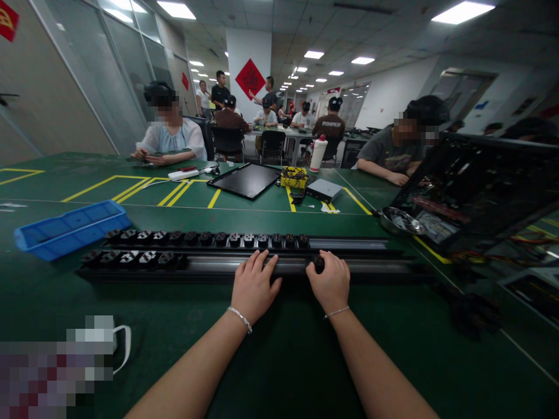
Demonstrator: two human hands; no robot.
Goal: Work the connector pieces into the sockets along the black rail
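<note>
Two long black metal rails lie side by side across the green table in front of me. My left hand [254, 285] rests on the near rail [213, 265], fingers spread and flat, holding nothing. To its right, my right hand [331, 282] is closed around a small black module [319, 265] at the same rail; whether it sits in the channel cannot be told. Several black socket-like modules [130, 258] fill the near rail's left end. In the far rail [349, 243], a longer row of similar modules [234, 239] runs from the left end past the middle.
A blue plastic bin [74, 227] stands at the left. At the right are a metal bowl [402, 221] of small parts and an open computer case [480, 192]. Farther back lie a black panel [247, 179], a grey box [324, 190] and a bottle [318, 153]. Co-workers sit across.
</note>
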